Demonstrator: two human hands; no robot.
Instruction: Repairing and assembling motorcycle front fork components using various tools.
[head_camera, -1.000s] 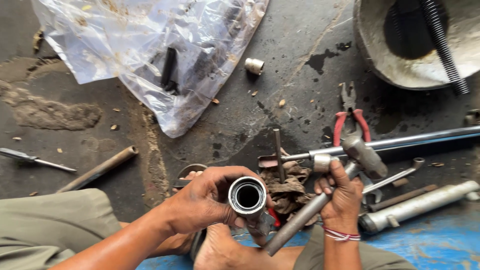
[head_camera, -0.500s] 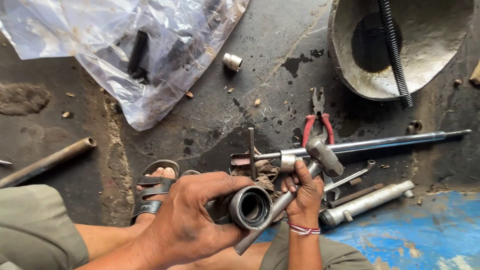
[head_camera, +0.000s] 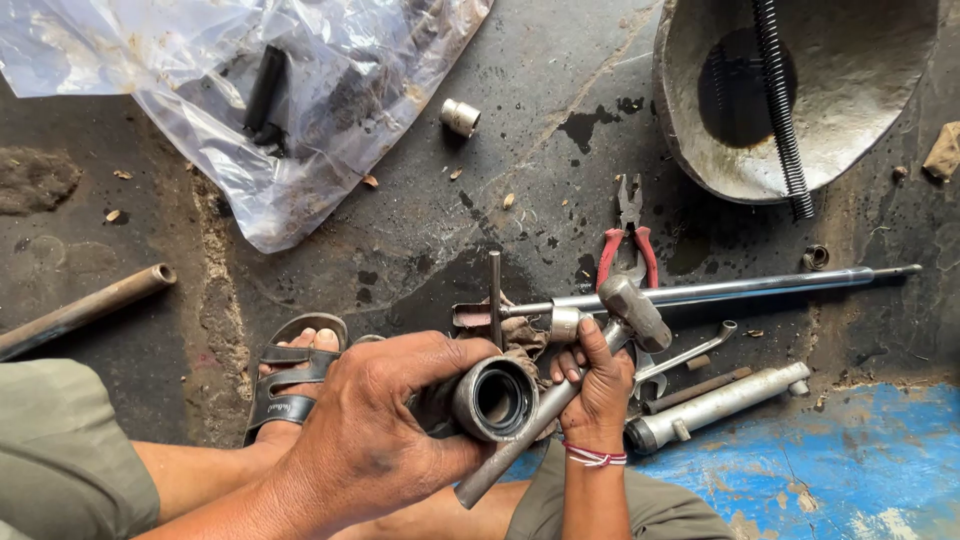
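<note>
My left hand (head_camera: 385, 425) grips a grey metal tube (head_camera: 492, 400) with its open round end facing up at the camera. My right hand (head_camera: 597, 385) holds a steel hammer by its handle, with the hammer head (head_camera: 634, 311) just above the fingers and the handle end sticking out below the tube. The two hands are close together above my lap. Right behind them on the oily floor lie a long chrome rod (head_camera: 720, 291), a T-shaped tool (head_camera: 494, 290) and red-handled pliers (head_camera: 627, 240).
A metal bowl (head_camera: 870, 90) with dark oil and a coil spring (head_camera: 780, 100) sits at the top right. A clear plastic bag (head_camera: 250, 90) lies top left, a small metal sleeve (head_camera: 460, 117) beside it. A pipe (head_camera: 85, 308) lies left, a grey cylinder (head_camera: 715, 405) right. My sandalled foot (head_camera: 290, 375) is below.
The view has swung to the right and down. My left hand has tilted the tube so more of its side shows; my right hand stays on the hammer handle.
</note>
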